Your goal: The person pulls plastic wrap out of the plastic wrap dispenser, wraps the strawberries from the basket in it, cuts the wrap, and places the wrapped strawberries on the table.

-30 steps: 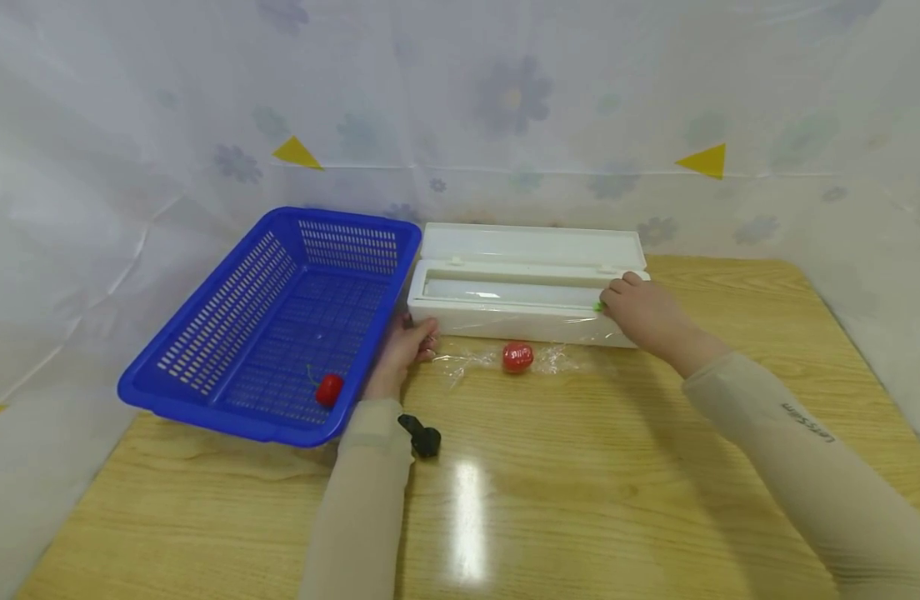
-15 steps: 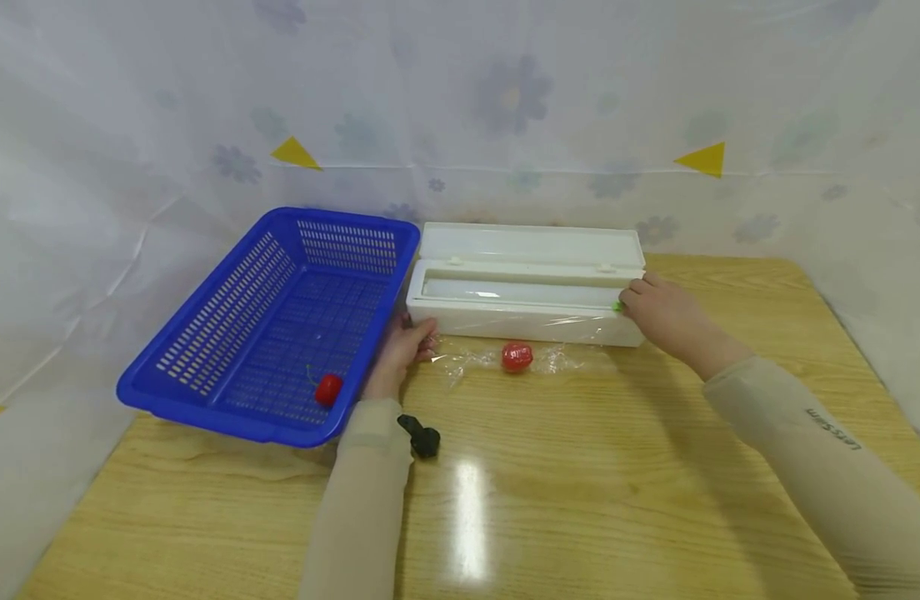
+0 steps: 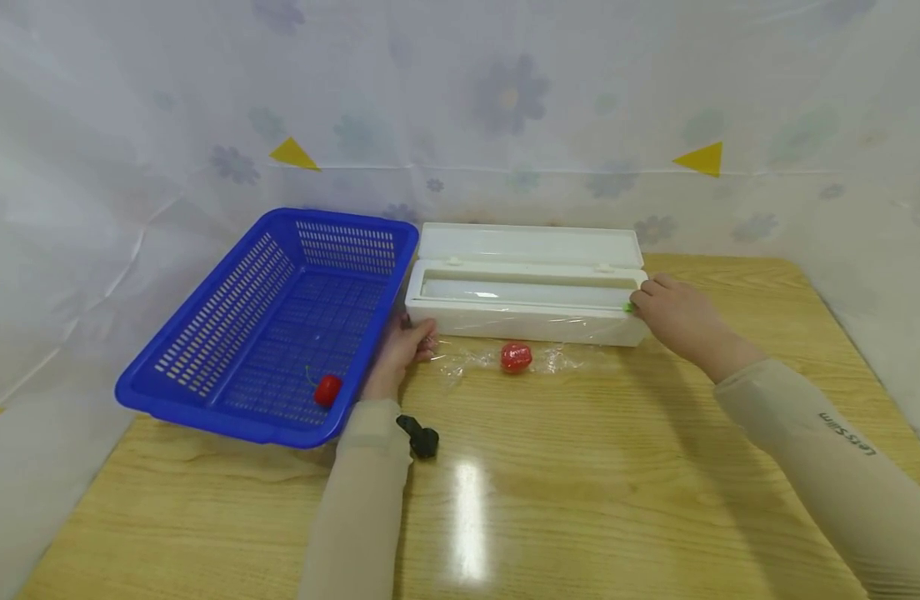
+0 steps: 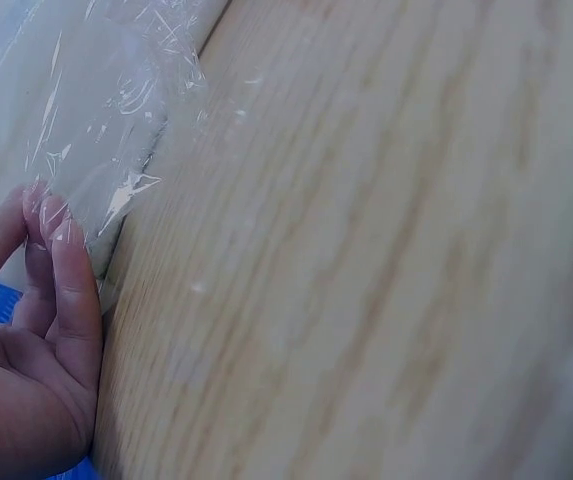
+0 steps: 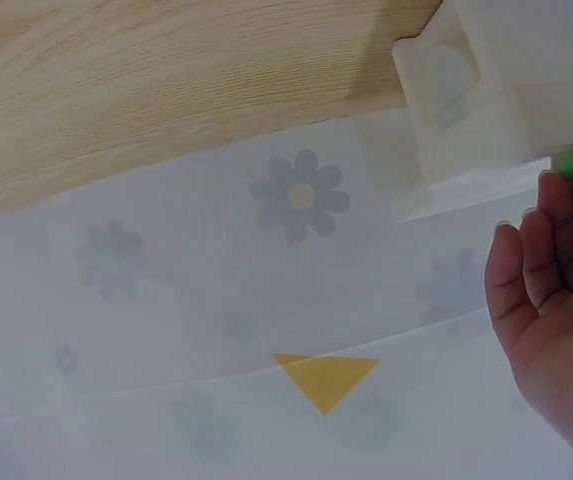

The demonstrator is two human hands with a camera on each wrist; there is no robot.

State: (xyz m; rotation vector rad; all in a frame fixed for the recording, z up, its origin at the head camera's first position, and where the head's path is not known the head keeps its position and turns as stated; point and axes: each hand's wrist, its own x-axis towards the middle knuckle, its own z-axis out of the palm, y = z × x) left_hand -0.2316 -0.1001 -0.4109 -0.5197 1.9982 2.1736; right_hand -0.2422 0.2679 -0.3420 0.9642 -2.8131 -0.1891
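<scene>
My left hand [image 3: 397, 354] and right hand [image 3: 685, 321] bare. Left sleeve [image 3: 358, 512] beige, fitted; black knobbed piece [image 3: 422, 442] by cuff [image 3: 372, 423]. Right sleeve [image 3: 805, 454] same beige, dark "LETSSLIM" lettering [image 3: 847, 434], ribbing [image 3: 898, 577] at near end.

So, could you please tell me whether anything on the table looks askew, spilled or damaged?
Nothing looks spilled or damaged. Only the cling film looks untidy: it lies crumpled on both sides of the red fruit in front of the white dispenser, rather than flat.

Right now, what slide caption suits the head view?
Left hand pinches clear film; right hand pinches a green piece at the open white box.
</scene>
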